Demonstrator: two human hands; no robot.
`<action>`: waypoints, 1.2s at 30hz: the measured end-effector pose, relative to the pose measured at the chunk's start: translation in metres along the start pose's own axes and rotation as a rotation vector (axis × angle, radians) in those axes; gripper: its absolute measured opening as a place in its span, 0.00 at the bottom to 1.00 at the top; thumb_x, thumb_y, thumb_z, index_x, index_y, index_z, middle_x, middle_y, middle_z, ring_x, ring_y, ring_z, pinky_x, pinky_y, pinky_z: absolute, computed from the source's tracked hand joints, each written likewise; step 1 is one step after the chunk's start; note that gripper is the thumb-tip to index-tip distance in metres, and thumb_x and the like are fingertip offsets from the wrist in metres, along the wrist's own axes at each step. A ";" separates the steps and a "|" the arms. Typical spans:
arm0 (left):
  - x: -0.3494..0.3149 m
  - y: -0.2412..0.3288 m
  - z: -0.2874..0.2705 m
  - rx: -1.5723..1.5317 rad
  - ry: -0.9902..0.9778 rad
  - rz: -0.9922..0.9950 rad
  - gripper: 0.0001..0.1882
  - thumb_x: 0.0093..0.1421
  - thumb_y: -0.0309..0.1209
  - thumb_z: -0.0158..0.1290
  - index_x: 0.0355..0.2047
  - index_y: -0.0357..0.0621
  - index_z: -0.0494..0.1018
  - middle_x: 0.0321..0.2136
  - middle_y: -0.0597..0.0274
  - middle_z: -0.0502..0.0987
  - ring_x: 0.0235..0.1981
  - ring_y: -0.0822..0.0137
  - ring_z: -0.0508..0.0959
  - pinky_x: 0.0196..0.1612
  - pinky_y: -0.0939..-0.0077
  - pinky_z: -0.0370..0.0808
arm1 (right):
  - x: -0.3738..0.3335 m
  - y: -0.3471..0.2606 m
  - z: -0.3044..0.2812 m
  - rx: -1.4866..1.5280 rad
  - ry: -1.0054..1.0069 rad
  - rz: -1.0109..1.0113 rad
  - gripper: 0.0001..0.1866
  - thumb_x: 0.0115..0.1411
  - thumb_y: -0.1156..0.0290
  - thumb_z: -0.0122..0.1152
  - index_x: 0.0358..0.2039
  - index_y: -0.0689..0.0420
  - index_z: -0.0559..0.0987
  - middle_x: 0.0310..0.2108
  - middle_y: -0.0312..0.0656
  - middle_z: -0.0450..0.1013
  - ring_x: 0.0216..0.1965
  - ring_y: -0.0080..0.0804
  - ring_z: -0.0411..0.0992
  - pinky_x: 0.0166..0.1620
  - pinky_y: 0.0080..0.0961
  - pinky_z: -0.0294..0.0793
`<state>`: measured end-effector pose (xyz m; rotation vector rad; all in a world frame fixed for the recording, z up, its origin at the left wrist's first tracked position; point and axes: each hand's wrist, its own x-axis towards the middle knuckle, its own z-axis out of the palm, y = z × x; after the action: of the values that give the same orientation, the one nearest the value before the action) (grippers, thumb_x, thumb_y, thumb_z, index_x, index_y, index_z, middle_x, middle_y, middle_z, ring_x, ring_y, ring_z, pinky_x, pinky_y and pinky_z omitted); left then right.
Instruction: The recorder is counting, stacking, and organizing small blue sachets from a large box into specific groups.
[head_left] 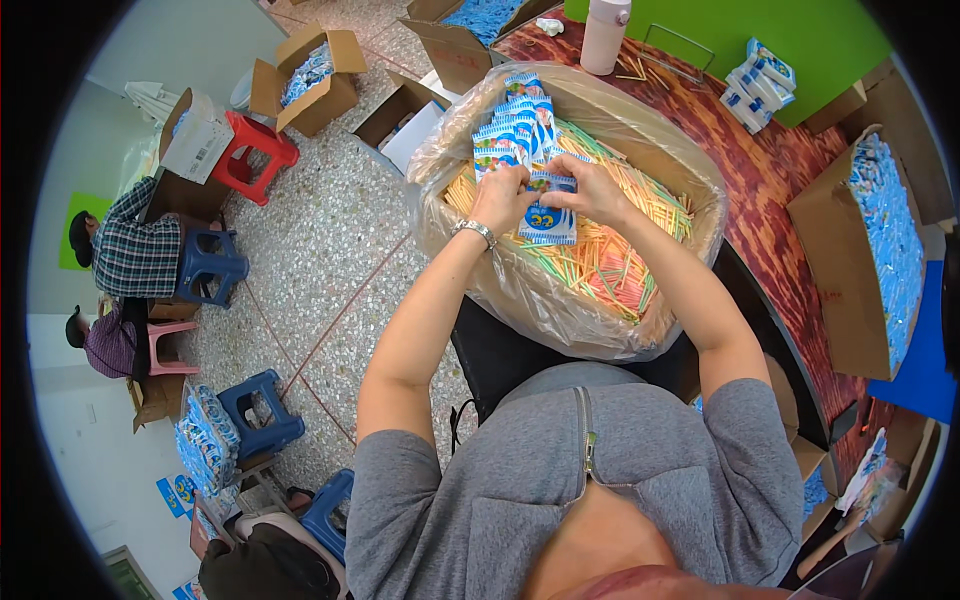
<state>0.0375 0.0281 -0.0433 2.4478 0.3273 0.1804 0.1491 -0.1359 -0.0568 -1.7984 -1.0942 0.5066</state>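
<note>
My left hand (pixel 503 200), with a bracelet at its wrist, and my right hand (pixel 590 192) are close together over a plastic-lined box (pixel 700 165). Between their closed fingers is a small blue-and-white packet (pixel 549 224), pinched at its upper part. Thin pastel sticks (pixel 612 262) in orange, green, yellow and pink fill the box. Several similar blue-and-white packets (pixel 518 115) lie overlapping on the sticks, just beyond my hands. My fingers hide part of the held packet's top.
A red-brown patterned table (pixel 665 105) carries a pale bottle (pixel 605 38) and a packet pile (pixel 760 85). At right stands a carton full of blue packets (pixel 885 250). Stools, including a red one (pixel 255 158), cartons and seated people (pixel 140 245) are at left.
</note>
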 end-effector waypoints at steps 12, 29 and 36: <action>-0.001 -0.004 -0.001 0.262 0.021 0.089 0.17 0.53 0.41 0.62 0.23 0.36 0.77 0.24 0.49 0.78 0.28 0.51 0.79 0.33 0.59 0.75 | -0.003 -0.014 0.010 -0.700 -0.039 0.166 0.18 0.61 0.63 0.57 0.53 0.42 0.72 0.36 0.48 0.76 0.38 0.44 0.76 0.36 0.39 0.75; -0.011 0.050 -0.014 -0.935 -0.108 -0.117 0.10 0.59 0.31 0.59 0.29 0.35 0.79 0.21 0.72 0.76 0.22 0.85 0.69 0.24 0.85 0.66 | -0.001 -0.076 -0.061 0.027 0.088 -0.041 0.12 0.62 0.62 0.60 0.34 0.58 0.79 0.20 0.36 0.74 0.23 0.18 0.74 0.27 0.23 0.70; -0.008 0.054 -0.004 -0.846 -0.069 -0.041 0.10 0.57 0.31 0.62 0.30 0.35 0.80 0.21 0.71 0.77 0.22 0.84 0.69 0.24 0.85 0.66 | -0.013 -0.090 -0.080 0.006 0.022 -0.114 0.09 0.61 0.68 0.61 0.35 0.62 0.79 0.23 0.36 0.75 0.27 0.19 0.74 0.31 0.20 0.73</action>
<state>0.0392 -0.0120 -0.0065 1.6060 0.2085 0.1704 0.1589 -0.1730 0.0584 -1.7219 -1.1710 0.4205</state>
